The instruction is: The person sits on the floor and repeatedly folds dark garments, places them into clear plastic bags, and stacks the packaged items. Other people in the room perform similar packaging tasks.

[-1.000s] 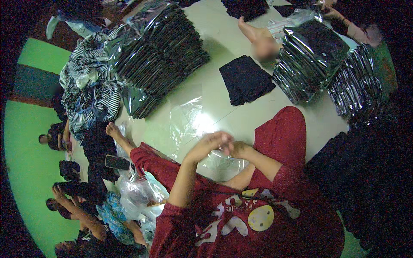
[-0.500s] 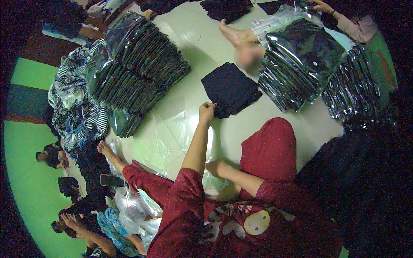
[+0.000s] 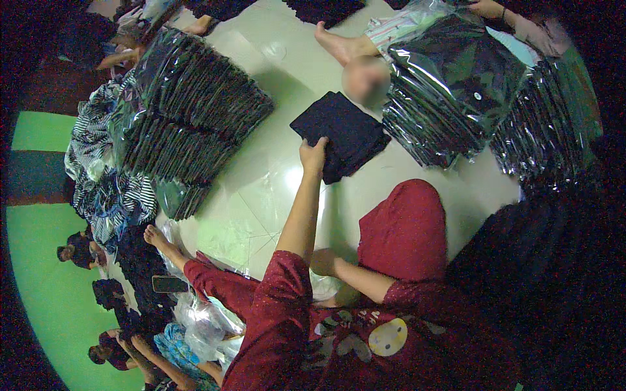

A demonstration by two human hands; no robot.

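Note:
A stack of folded black garments (image 3: 349, 133) lies on the floor in front of me. My left hand (image 3: 313, 156) is closed on its near left edge, the thumb over the top and the fingers out of sight beneath. The near corner hangs down beside my wrist. Drawn back close to my bent leg is my right hand (image 3: 324, 262), low over clear plastic bags (image 3: 325, 287). Its fingers are too dim and hidden to make out.
Tall stacks of bagged black garments (image 3: 195, 104) stand left, and more bagged stacks (image 3: 443, 91) stand right. Striped cloth (image 3: 98, 150) is heaped far left. A phone (image 3: 169, 284) lies by my left leg. Another person's foot (image 3: 336, 45) is beyond the garments. Dark cloth (image 3: 515, 260) fills the right side.
My left hand has gone from pinching the garments' near left corner to a fuller grip farther along the edge. My right hand has stayed near my leg. The view has shifted slightly.

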